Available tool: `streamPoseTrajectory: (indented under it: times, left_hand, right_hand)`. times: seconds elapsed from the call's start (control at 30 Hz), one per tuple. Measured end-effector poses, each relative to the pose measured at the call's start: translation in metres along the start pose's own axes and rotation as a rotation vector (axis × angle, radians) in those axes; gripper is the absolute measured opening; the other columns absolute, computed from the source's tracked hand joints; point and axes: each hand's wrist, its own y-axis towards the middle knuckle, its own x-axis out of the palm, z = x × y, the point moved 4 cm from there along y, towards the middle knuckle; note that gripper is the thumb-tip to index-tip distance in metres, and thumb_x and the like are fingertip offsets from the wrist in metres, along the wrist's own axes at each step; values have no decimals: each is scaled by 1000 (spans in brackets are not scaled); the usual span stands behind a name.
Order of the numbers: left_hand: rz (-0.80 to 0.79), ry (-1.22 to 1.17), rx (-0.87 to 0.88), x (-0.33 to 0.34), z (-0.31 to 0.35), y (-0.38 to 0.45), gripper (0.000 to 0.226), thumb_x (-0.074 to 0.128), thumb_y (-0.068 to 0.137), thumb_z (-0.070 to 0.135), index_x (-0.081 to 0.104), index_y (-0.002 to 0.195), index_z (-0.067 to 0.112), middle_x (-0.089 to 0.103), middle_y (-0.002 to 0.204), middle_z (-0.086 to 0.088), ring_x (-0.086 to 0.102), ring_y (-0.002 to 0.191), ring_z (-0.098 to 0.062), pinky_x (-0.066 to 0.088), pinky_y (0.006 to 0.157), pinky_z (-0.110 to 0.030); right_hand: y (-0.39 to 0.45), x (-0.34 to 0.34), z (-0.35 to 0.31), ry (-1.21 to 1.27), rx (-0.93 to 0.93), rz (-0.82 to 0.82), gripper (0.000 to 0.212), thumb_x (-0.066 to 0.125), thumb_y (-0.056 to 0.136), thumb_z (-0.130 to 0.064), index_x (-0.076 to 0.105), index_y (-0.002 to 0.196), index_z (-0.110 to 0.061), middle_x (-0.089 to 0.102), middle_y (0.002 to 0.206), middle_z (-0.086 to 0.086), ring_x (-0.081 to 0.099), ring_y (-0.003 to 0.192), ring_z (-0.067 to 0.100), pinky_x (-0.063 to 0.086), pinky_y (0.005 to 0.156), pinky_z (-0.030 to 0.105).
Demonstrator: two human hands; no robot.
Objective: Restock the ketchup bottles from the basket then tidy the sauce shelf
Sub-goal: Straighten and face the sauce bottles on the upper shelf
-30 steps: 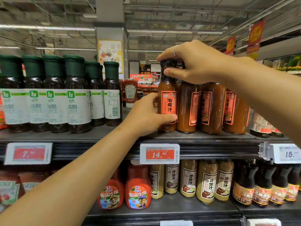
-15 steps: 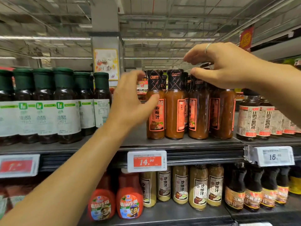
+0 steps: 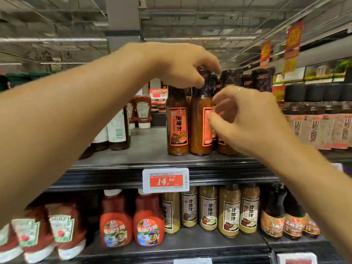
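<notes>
hands have swapped roles vs a sec ago: left hand (image 3: 182, 65) now up top, fingers curled round cap of 2nd orange sauce bottle (image 3: 200, 128) in front row; right hand (image 3: 245, 119) has dropped off the caps, fingers loosely bent in front of labels, blurred, holding nothing afaict. front bottle (image 3: 177, 121) stands label-out on upper shelf (image 3: 133, 149). means tidying phase, prob facing up bottles. ketchup bottles (image 3: 143, 111) sit further back; more on lower shelf (image 3: 148, 225). basket not in view.
</notes>
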Motion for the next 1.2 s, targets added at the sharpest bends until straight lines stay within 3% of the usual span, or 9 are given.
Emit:
streamPoseTrajectory:
  times: [0.07, 0.17, 0.27, 0.37, 0.6, 0.87, 1.0, 1.1, 1.2]
  left_hand:
    - [-68, 31, 21, -4, 0, 3, 53, 58, 93, 14, 51, 141, 35, 52, 138, 13, 47, 120, -7, 35, 99, -31]
    - [-62, 48, 43, -12, -2, 7, 46, 64, 93, 11, 57, 132, 35, 56, 125, 15, 53, 114, -9, 40, 96, -32]
    - [-61, 26, 52, -15, -5, 13, 45, 69, 92, 11, 60, 131, 32, 61, 127, 12, 58, 115, -12, 43, 92, -28]
    - [-71, -31, 49, -17, -10, 15, 51, 72, 90, 9, 59, 135, 29, 62, 127, 12, 60, 115, -10, 41, 83, -16]
    - [-89, -137, 47, -13, -15, 12, 52, 71, 89, 5, 62, 133, 30, 67, 123, 14, 63, 114, -5, 41, 83, -14]
    - [-67, -181, 37, -11, -22, 11, 45, 70, 92, 21, 61, 132, 39, 64, 113, 24, 59, 108, 6, 39, 80, -14]
    - [-36, -182, 40, -10, -25, 10, 42, 68, 92, 29, 61, 133, 36, 66, 109, 24, 61, 103, 8, 39, 78, -13]
    - [-17, -152, 33, -11, -24, 8, 41, 68, 92, 33, 63, 133, 32, 65, 101, 29, 62, 90, 17, 40, 75, -11]
    - [28, -97, 39, -12, -21, 7, 42, 67, 92, 41, 64, 132, 29, 68, 107, 21, 63, 91, 10, 42, 77, -14]
  right_hand:
    - [-15, 19, -4, -66, 76, -2, 27, 68, 84, -50, 66, 100, -27, 64, 73, -13, 60, 66, 3, 52, 60, 24]
    - [-28, 42, -10, -203, 191, -36, 38, 67, 85, -56, 52, 88, -21, 50, 67, -7, 41, 54, 12, 27, 45, 22]
    - [-30, 50, -10, -191, 266, -47, 41, 68, 85, -57, 50, 89, -20, 57, 76, -1, 45, 62, 19, 29, 48, 25]
    - [-29, 51, -9, -178, 292, -52, 48, 70, 82, -63, 44, 77, -23, 48, 67, -6, 41, 55, 13, 22, 43, 22]
    - [-26, 50, -17, -288, 268, -69, 62, 73, 75, -71, 33, 64, -25, 41, 59, -6, 31, 49, 8, 18, 42, 22]
    - [-27, 47, -14, -266, 269, -80, 57, 73, 80, -64, 31, 67, -27, 43, 62, -7, 32, 51, 6, 20, 42, 22]
    - [-28, 47, -12, -245, 288, -79, 47, 75, 80, -60, 49, 86, -21, 44, 66, -8, 40, 53, 10, 21, 42, 21]
    - [-27, 48, -15, -268, 280, -68, 73, 75, 72, -71, 54, 113, -15, 58, 78, 0, 58, 69, 24, 24, 43, 23]
    - [-27, 52, -17, -312, 274, -54, 84, 76, 67, -75, 55, 118, -12, 68, 91, 7, 69, 83, 31, 34, 53, 28]
